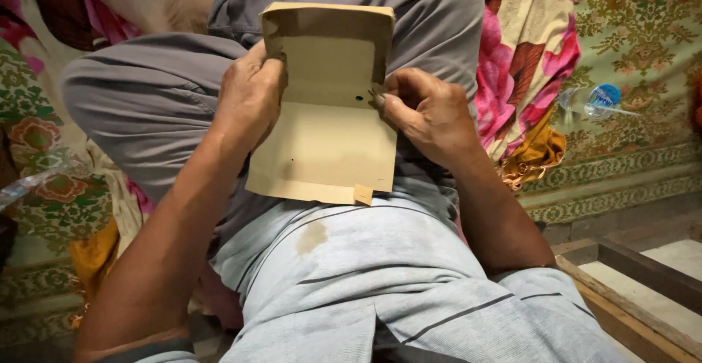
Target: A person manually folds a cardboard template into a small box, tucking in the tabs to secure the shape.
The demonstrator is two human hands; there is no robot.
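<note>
left hand: closed on the left edge of the tan paper envelope, thumb on the inner face.
right hand: pinched shut on the right edge, by a small punched hole.
envelope position: held over the lap, above the grey trousers.
step: side flaps judged mid-fold; top flap stands open.
next move: firm creasing along the right edge is called for.
orientation: long axis runs away from the body; open flap points away.
surroundings: floral cloth, plastic bottle well apart.

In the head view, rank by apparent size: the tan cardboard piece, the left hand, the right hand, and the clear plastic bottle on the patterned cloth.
1. tan cardboard piece
2. left hand and right hand: alike
3. clear plastic bottle, though it lies farther from the camera
</note>
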